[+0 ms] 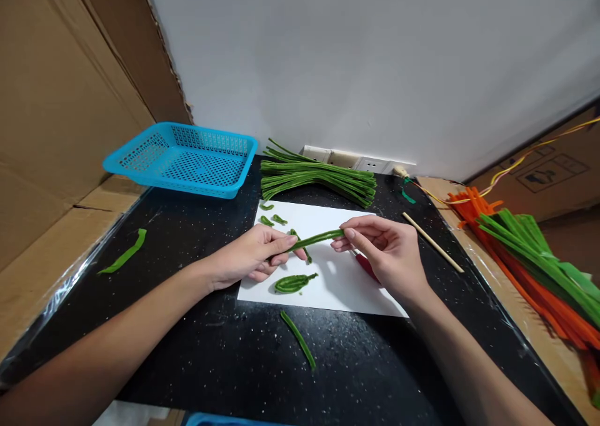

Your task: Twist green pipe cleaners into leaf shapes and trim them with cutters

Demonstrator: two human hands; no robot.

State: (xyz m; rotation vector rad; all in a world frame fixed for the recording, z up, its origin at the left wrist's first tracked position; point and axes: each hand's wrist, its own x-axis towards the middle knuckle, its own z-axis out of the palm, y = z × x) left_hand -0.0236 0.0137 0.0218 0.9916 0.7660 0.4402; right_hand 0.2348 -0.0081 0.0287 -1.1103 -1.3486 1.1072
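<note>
A doubled green fuzzy stem (320, 237) is stretched between my two hands above a white sheet (342, 288). My left hand (262, 251) pinches its left end, and my right hand (382, 248) pinches its right end between thumb and fingers. Below my left hand, a leaf-shaped green loop (294, 283) lies on the sheet. Small bent green pieces (267, 220) rest near the sheet's upper left corner. Another green piece lies partly behind the held stem. A red-handled tool (366, 267) is partly hidden by my right hand.
A blue basket (201, 163) stands at the back left, beside a bundle of green stems (319, 179). A wooden stick (434, 243) lies right of the sheet. Loose green pieces (299, 340) lie on the black table (210, 363). Orange stems (525, 282) lie at the right.
</note>
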